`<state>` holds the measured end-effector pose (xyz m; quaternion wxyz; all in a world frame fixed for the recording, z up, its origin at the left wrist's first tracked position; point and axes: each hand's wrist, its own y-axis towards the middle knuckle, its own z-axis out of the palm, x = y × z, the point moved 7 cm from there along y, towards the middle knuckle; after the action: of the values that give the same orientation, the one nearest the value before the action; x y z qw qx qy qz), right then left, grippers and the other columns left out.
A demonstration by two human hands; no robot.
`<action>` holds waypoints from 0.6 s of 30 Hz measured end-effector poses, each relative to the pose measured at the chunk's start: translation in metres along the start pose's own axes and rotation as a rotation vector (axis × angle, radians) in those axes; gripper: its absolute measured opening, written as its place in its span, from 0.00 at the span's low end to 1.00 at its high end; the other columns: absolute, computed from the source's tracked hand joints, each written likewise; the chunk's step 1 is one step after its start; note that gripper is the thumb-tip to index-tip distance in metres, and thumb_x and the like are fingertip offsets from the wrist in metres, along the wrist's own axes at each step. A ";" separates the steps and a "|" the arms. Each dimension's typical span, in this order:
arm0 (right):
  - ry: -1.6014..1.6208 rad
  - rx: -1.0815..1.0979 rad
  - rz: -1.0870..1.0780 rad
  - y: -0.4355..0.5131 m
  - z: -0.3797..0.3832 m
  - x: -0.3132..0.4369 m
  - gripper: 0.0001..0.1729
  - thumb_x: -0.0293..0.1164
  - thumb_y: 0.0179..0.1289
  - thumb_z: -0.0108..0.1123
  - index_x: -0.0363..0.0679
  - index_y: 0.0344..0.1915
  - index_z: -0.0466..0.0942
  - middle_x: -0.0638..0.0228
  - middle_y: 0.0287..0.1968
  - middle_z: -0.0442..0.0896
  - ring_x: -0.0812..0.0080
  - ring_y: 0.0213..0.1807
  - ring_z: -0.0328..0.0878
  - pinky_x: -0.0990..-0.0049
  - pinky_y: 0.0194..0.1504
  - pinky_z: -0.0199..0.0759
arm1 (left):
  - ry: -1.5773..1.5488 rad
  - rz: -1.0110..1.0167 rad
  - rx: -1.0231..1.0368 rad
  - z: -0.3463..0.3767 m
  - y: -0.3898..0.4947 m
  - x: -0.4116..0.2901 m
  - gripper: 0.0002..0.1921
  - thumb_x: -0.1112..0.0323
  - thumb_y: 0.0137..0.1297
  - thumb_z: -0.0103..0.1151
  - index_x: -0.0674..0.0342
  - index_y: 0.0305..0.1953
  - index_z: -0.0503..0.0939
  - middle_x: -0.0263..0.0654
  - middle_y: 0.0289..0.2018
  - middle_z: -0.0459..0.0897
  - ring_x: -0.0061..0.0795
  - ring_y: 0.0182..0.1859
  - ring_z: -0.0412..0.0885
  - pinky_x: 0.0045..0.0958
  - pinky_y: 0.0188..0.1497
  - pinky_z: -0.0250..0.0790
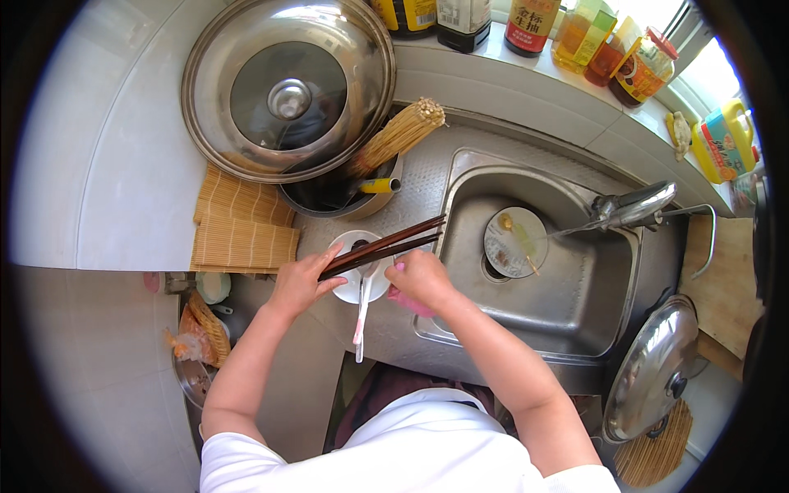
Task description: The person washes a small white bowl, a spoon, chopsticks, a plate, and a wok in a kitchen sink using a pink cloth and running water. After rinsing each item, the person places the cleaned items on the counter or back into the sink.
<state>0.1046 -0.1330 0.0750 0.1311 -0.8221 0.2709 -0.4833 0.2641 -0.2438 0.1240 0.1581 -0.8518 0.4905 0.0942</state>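
Observation:
A bundle of dark wooden chopsticks [400, 236] is held by my left hand [299, 280], thumb and fingers around its lower left end. The far tips point up and right, towards the sink. Beneath the chopsticks stands a white bowl [377, 286] on the steel counter. Spoons [362, 314] rest in the bowl, their handles sticking out over its near rim. My right hand [425, 280] grips a pink cloth [412, 304] just right of the bowl, by the sink's left edge. Its fingertips are partly hidden.
In the steel sink [573, 302], a plate [494, 246] with food scraps lies near the drain under the faucet [641, 200]. A large lid [209, 98] covers part of a pot [370, 209] holding a straw brush [400, 132]. Bamboo mats [243, 243] lie left; bottles [530, 28] line the ledge.

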 end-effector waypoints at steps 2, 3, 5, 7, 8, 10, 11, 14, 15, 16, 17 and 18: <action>0.038 -0.016 0.006 0.000 0.002 -0.005 0.18 0.43 0.51 0.56 0.40 0.27 0.83 0.52 0.28 0.83 0.52 0.33 0.81 0.60 0.40 0.75 | 0.084 -0.027 0.023 -0.003 -0.001 -0.005 0.34 0.53 0.52 0.66 0.53 0.62 0.68 0.40 0.38 0.80 0.40 0.38 0.80 0.34 0.38 0.73; 0.059 -0.003 0.002 -0.002 0.003 -0.006 0.19 0.45 0.52 0.56 0.40 0.27 0.83 0.52 0.27 0.83 0.52 0.33 0.81 0.60 0.40 0.75 | 0.105 -0.025 0.000 -0.004 -0.003 -0.006 0.35 0.52 0.52 0.66 0.53 0.62 0.68 0.39 0.38 0.79 0.40 0.38 0.79 0.34 0.38 0.73; 0.104 0.021 -0.008 -0.004 0.005 -0.009 0.23 0.49 0.53 0.57 0.39 0.26 0.83 0.53 0.26 0.83 0.52 0.33 0.81 0.61 0.40 0.75 | 0.147 -0.017 -0.045 -0.008 -0.005 -0.010 0.36 0.50 0.50 0.66 0.52 0.61 0.68 0.38 0.37 0.78 0.38 0.38 0.78 0.34 0.38 0.72; 0.187 0.063 0.025 -0.005 0.007 -0.021 0.25 0.52 0.54 0.58 0.38 0.27 0.82 0.54 0.25 0.82 0.53 0.32 0.81 0.62 0.40 0.75 | 0.140 -0.054 -0.007 -0.009 0.000 -0.016 0.37 0.51 0.48 0.68 0.53 0.61 0.68 0.39 0.41 0.78 0.40 0.42 0.78 0.37 0.43 0.71; 0.232 0.080 0.041 -0.006 0.008 -0.027 0.27 0.54 0.54 0.58 0.38 0.27 0.82 0.55 0.24 0.82 0.53 0.32 0.81 0.62 0.40 0.75 | 0.139 -0.069 0.014 -0.012 0.003 -0.019 0.37 0.51 0.47 0.68 0.54 0.60 0.69 0.40 0.42 0.78 0.41 0.44 0.77 0.38 0.45 0.71; 0.243 0.081 0.031 -0.011 0.004 -0.040 0.27 0.54 0.54 0.58 0.38 0.26 0.81 0.56 0.24 0.82 0.54 0.30 0.81 0.63 0.40 0.75 | 0.153 -0.034 -0.015 -0.015 0.008 -0.026 0.38 0.53 0.45 0.70 0.56 0.60 0.69 0.42 0.46 0.76 0.44 0.49 0.75 0.40 0.51 0.68; 0.247 0.077 0.033 -0.014 0.001 -0.047 0.27 0.54 0.54 0.59 0.38 0.26 0.81 0.57 0.23 0.82 0.54 0.29 0.81 0.63 0.40 0.75 | 0.154 -0.010 -0.028 -0.017 0.009 -0.028 0.38 0.54 0.45 0.70 0.56 0.60 0.69 0.43 0.48 0.76 0.45 0.51 0.73 0.41 0.54 0.66; 0.398 0.067 0.063 -0.028 -0.012 -0.088 0.24 0.51 0.54 0.60 0.38 0.29 0.79 0.58 0.25 0.83 0.59 0.29 0.82 0.67 0.38 0.75 | 0.193 -0.075 -0.042 -0.030 0.000 -0.038 0.39 0.60 0.43 0.72 0.59 0.60 0.67 0.47 0.56 0.70 0.49 0.58 0.68 0.42 0.61 0.60; 0.453 0.037 0.074 -0.030 -0.018 -0.106 0.23 0.49 0.54 0.61 0.38 0.30 0.79 0.59 0.25 0.84 0.61 0.29 0.83 0.67 0.38 0.76 | 0.229 -0.085 -0.056 -0.041 -0.001 -0.047 0.39 0.63 0.43 0.71 0.59 0.60 0.67 0.47 0.58 0.69 0.49 0.59 0.67 0.41 0.63 0.58; 0.670 0.075 0.167 -0.034 -0.021 -0.136 0.22 0.43 0.52 0.66 0.37 0.38 0.76 0.60 0.29 0.83 0.66 0.29 0.82 0.68 0.33 0.76 | 0.219 -0.065 -0.152 -0.056 -0.002 -0.064 0.38 0.63 0.44 0.70 0.60 0.60 0.67 0.48 0.58 0.68 0.49 0.59 0.67 0.42 0.63 0.58; 0.724 -0.029 0.230 -0.037 -0.029 -0.170 0.22 0.40 0.53 0.67 0.36 0.40 0.73 0.60 0.30 0.82 0.68 0.29 0.81 0.69 0.30 0.75 | 0.214 -0.052 -0.242 -0.072 -0.005 -0.082 0.37 0.64 0.45 0.70 0.61 0.60 0.67 0.49 0.59 0.68 0.49 0.59 0.67 0.43 0.63 0.58; 0.771 -0.131 0.286 -0.041 -0.035 -0.205 0.23 0.38 0.53 0.67 0.36 0.43 0.71 0.60 0.31 0.81 0.71 0.28 0.81 0.71 0.27 0.74 | 0.107 -0.035 -0.386 -0.086 -0.015 -0.098 0.33 0.67 0.48 0.66 0.63 0.58 0.68 0.50 0.58 0.68 0.46 0.59 0.68 0.42 0.62 0.59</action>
<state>0.0078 0.0201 -0.0361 0.0331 -0.5417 0.4418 -0.7143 0.2285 -0.1889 0.2375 -0.0330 -0.8785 0.4560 0.1383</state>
